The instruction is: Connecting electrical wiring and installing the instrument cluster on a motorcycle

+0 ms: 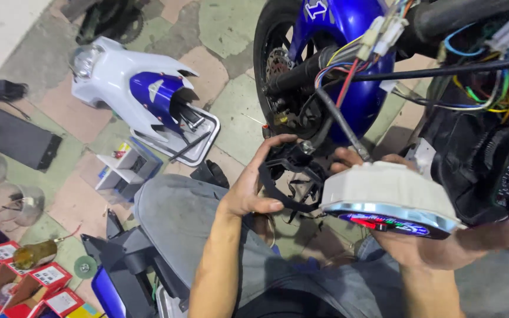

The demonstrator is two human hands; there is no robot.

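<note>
Speedometer cluster in white plastic with a chrome rim and coloured dial rests face-down on our right hand, near right, just in front of the blue front mudguard. We judge it could slide off, since the open palm only cradles it, or strain the coloured wire bundle above if pulled. Our right fingers lie spread flat beneath it, thumb behind. Our left hand curls loosely, half open, its fingers touching the black plastic bracket beside the cluster.
</note>
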